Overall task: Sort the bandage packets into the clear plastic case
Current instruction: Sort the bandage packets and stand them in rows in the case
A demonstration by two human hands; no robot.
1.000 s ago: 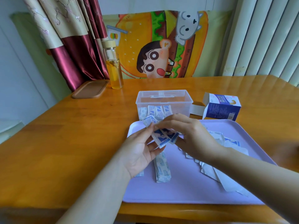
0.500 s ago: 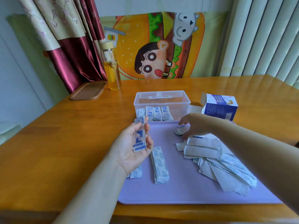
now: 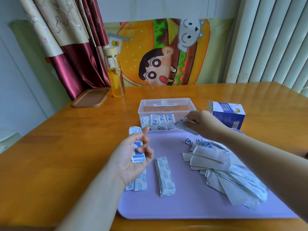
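Note:
The clear plastic case (image 3: 166,104) stands open behind a lilac tray (image 3: 191,209), with several small blue-and-white bandage packets upright along its front wall. My left hand (image 3: 128,160) is palm up over the tray's left edge, holding a small stack of blue-and-white packets (image 3: 137,150). My right hand (image 3: 201,122) hovers at the case's right front corner, pinching a blurred packet (image 3: 183,125). On the tray lie a neat stack of long strips (image 3: 165,175), a few strips (image 3: 140,180) under my left wrist, and a loose heap of packets (image 3: 221,167) at right.
A blue-and-white bandage carton (image 3: 228,114) lies open right of the case. A glass bottle of yellow liquid (image 3: 115,75) and a brown wooden tray (image 3: 90,97) stand at the back left of the wooden table (image 3: 66,147). A cartoon cushion leans behind.
My hands have parted. The left stays over the tray's left edge with its packets. The right picked a packet off the heap and rose to the case's right front corner.

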